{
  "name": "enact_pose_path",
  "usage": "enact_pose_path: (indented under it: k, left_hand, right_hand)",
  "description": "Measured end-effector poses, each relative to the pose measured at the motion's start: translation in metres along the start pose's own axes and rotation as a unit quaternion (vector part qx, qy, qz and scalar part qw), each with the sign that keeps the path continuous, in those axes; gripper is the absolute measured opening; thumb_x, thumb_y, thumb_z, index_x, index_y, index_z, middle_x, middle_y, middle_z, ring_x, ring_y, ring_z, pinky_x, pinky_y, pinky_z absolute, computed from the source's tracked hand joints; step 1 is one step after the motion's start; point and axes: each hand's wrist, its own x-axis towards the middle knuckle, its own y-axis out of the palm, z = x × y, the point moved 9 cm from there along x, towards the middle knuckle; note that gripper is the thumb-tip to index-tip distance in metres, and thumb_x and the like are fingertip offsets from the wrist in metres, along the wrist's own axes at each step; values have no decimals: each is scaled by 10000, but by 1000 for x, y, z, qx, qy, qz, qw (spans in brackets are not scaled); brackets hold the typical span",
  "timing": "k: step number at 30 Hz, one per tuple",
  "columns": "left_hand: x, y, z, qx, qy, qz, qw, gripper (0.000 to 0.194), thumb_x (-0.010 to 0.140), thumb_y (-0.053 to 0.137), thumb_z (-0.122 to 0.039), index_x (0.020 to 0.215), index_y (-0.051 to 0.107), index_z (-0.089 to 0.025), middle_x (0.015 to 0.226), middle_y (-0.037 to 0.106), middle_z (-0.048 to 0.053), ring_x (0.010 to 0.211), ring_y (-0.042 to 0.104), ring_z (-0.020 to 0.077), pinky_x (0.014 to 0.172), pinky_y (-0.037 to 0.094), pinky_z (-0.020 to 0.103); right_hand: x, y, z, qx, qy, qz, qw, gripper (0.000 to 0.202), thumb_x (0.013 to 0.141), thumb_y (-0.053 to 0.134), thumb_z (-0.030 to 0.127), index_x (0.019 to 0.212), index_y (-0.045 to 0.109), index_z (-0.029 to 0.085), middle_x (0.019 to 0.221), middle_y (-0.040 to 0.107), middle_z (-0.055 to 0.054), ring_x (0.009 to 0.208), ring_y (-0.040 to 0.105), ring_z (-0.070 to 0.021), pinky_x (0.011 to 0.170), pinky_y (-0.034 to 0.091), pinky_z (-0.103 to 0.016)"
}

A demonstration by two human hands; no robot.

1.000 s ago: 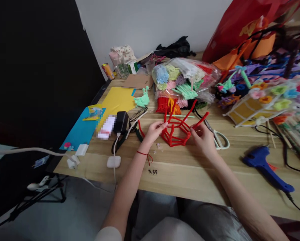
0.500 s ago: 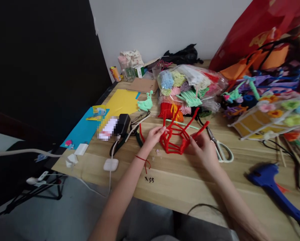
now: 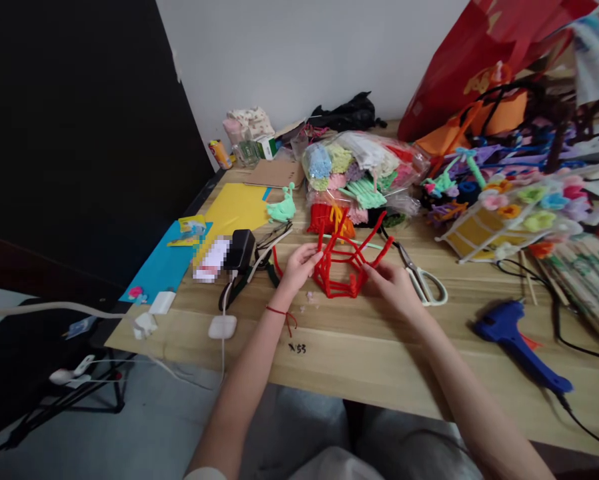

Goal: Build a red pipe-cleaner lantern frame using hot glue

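Between my hands is a red pipe-cleaner frame (image 3: 340,292), shaped like an open basket with several loose stems sticking upward. My left hand (image 3: 300,268) pinches its left side, fingers closed near an upright stem. On the other side, my right hand (image 3: 390,285) grips the frame's right edge between thumb and fingers; part of those fingers is hidden. Just right of my right hand lie scissors (image 3: 426,283) with pale handles. Behind the frame, a light green stem (image 3: 364,244) rests near a bundle of red pipe cleaners (image 3: 320,219).
A blue glue gun (image 3: 522,347) lies at the right, its cord trailing off the edge. Bagged pipe cleaners (image 3: 364,167) and a flower-trimmed yellow lantern-like piece (image 3: 499,227) stand farther back. At left are a black adapter (image 3: 240,249), a white earphone case (image 3: 223,327) and yellow paper (image 3: 237,208).
The view has swung to the right, so the table's things appear farther left. Both hands still hold the red frame, and my right hand's fingers have shifted slightly on its edge.
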Motion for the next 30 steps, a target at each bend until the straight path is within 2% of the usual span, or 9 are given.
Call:
enact_pose_path:
  k: [5,9,15,18,21,30]
  left_hand:
    - [3,-3,0,13,11,4,1000,384,719,709,-398,1006,633,-154,1038,702,93,601,550,69,454,350,170]
    - [5,-5,4,30,13,18,999,351,700,739,-361,958,636,-147,939,690,68,688,586,98,507,404,167]
    - [2,0,0,46,22,45,998,334,718,725,-319,988,621,-153,856,649,36,660,564,94,522,433,176]
    - [0,2,-7,57,39,52,996,303,751,693,-296,1017,624,-166,870,644,31,639,543,84,521,430,177]
    - [-3,5,-11,73,50,61,994,222,771,675,-300,941,650,-159,776,627,11,594,520,78,521,423,184]
    - [-1,8,-6,100,63,69,991,253,756,704,-358,861,604,-151,805,642,22,687,581,106,615,468,206]
  right_hand:
    - [4,-4,-4,17,18,-12,1000,410,830,563,524,921,675,140,799,702,-85,724,620,-223,632,473,-318]
    - [5,-6,-6,16,17,-25,999,371,836,553,499,918,652,151,791,689,-78,689,608,-204,612,466,-310]
    - [3,-4,-7,-2,-7,-35,999,379,833,560,475,1079,592,188,683,631,-15,579,554,-163,552,421,-284]
    - [2,-4,-3,-11,-16,-36,999,351,849,532,486,1019,604,187,668,621,-16,571,544,-162,543,408,-281]
    - [3,-6,1,-13,-18,-44,999,338,853,522,497,954,614,187,689,632,-30,597,555,-170,554,411,-286]
    - [3,-12,-6,0,6,-79,997,301,833,548,496,877,572,199,692,632,-36,585,560,-176,555,426,-299]
